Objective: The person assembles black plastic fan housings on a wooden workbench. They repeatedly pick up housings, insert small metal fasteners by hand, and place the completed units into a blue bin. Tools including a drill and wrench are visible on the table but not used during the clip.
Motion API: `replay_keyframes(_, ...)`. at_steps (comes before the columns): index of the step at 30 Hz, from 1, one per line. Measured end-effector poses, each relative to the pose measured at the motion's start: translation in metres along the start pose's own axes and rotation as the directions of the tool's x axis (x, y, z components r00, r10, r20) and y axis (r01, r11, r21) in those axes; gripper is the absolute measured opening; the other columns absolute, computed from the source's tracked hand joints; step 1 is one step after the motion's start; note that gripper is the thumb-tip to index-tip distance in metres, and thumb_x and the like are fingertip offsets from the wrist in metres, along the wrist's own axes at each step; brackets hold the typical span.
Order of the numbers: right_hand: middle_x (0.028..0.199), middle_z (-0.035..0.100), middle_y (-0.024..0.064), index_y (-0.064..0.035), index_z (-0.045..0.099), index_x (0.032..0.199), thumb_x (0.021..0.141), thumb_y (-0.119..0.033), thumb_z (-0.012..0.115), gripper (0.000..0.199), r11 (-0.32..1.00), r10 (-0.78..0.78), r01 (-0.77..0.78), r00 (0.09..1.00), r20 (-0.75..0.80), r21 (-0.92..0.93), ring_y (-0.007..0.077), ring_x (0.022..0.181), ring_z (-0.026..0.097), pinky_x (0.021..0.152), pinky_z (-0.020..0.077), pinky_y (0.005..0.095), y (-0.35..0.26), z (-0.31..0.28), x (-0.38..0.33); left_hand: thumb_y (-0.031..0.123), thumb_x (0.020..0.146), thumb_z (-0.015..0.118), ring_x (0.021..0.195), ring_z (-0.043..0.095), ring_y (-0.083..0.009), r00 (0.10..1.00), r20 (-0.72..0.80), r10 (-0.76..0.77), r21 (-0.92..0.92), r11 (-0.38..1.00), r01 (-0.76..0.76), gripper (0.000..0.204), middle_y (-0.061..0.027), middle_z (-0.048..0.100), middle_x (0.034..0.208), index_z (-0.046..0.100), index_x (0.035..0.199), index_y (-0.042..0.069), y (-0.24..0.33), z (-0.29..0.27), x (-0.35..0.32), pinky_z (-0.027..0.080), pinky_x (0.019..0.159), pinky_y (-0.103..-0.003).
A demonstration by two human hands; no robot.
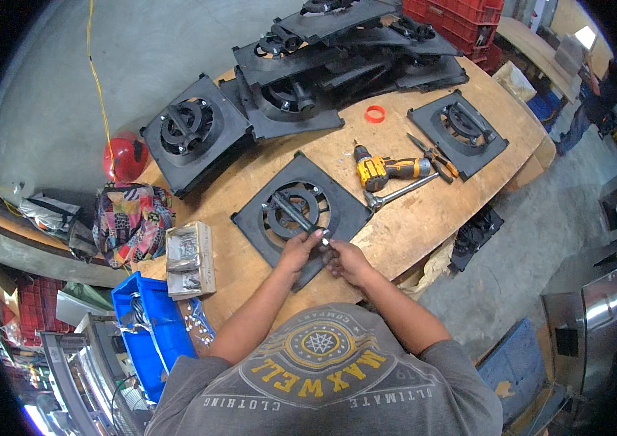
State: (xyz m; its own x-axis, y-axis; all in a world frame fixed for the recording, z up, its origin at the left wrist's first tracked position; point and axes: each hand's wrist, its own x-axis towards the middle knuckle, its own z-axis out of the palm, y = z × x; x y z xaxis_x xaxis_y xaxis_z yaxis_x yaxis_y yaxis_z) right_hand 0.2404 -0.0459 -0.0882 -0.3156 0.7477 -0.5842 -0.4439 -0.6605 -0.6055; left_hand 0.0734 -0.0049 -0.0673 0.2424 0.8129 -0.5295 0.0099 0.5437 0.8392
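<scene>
A black square panel lies at an angle on the wooden table in front of me. In its round, slotted opening sits a ring-shaped part, and a black tube runs from it toward me. My left hand is closed around the tube's near end. Just to the right, my right hand has its fingers pinched together over the panel's near corner. A small pale piece shows between the two hands. What the right fingers grip is mostly hidden.
Beyond the panel are a yellow cordless drill, a ratchet wrench, pliers and a red ring. Similar black panels are piled at the back. A hardware box and blue bin stand at left.
</scene>
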Motion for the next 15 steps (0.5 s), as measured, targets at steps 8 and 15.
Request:
replay_keyframes(8, 0.075, 0.063, 0.0086, -0.0019, 0.062, 0.097, 0.101, -0.038, 0.051, 0.038, 0.069, -0.824, 0.363, 0.546, 0.153, -0.929, 0.0216, 0.064, 0.063, 0.059, 0.0493, 0.0346, 0.01, 0.012, -0.007, 0.039, 0.094, 0.07, 0.088, 0.061, -0.0119, 0.999, 0.007, 0.039, -0.008, 0.999, -0.039, 0.039, -0.003, 0.07, 0.097, 0.068, 0.108, 0.003, 0.005, 0.004, -0.004, 0.047, 0.083, -0.028)
replay_keyframes(15, 0.078, 0.064, 0.0216, -0.0017, 0.063, 0.096, 0.099, -0.041, 0.055, 0.04, 0.995, -0.013, 0.007, 0.998, -0.061, -0.098, 0.0389, 0.075, 0.066, 0.067, 0.0516, 0.0448, 0.002, 0.01, 0.002, 0.038, 0.093, 0.07, 0.088, 0.061, -0.0124, 0.998, 0.047, -0.045, -0.048, 0.998, 0.047, 0.039, -0.003, 0.069, 0.096, 0.067, 0.109, 0.002, 0.0, -0.003, 0.001, 0.048, 0.083, -0.026)
